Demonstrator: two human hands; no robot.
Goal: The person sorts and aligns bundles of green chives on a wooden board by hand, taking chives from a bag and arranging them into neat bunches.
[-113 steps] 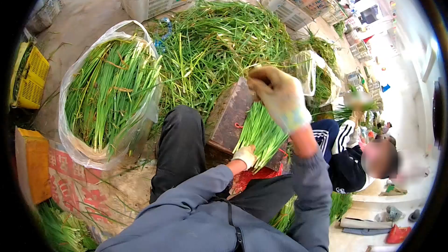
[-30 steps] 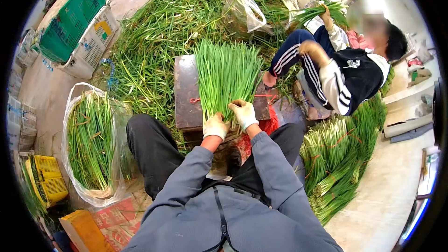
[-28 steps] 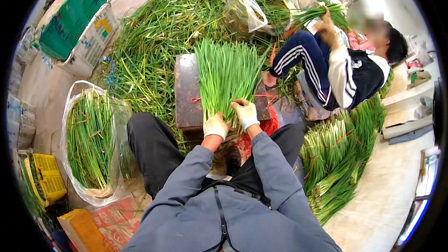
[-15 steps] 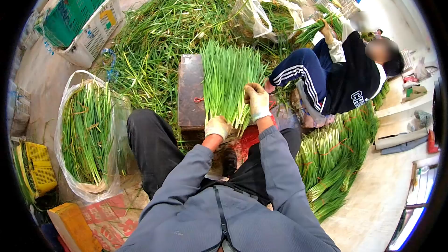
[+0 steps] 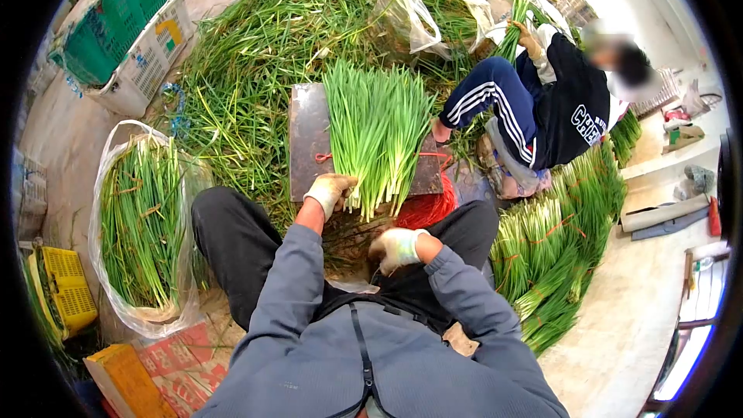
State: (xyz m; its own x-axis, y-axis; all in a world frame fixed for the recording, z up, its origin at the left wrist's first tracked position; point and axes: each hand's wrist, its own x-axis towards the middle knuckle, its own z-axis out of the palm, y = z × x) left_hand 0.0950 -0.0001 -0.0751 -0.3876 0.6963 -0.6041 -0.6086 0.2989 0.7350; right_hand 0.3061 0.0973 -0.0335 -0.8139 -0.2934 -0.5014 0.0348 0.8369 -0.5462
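A wide bunch of garlic chives [image 5: 375, 128] lies on a dark board [image 5: 308, 124], its pale stem ends toward me. A red tie [image 5: 323, 158] passes beneath it. My left hand [image 5: 331, 192], in a pale glove, is closed at the left side of the stem ends. My right hand [image 5: 398, 249], also gloved, is low over my lap, away from the bunch. Motion smears its fingers, so whether they hold anything is unclear. A heap of red string [image 5: 427, 207] is just above the right hand, beside the board.
Loose leaves form a large pile [image 5: 255, 70] beyond the board. At left, a clear bag [image 5: 147, 224] holds more chives, near a yellow crate [image 5: 70, 282]. Tied bunches [image 5: 534, 240] lie at right. A co-worker [image 5: 569, 104] sits there holding chives. Stacked crates [image 5: 128, 39] stand far left.
My right hand has left the bunch's right side and come down toward my lap. The left hand has shifted left and up along the stem ends. The co-worker's chives are more upright.
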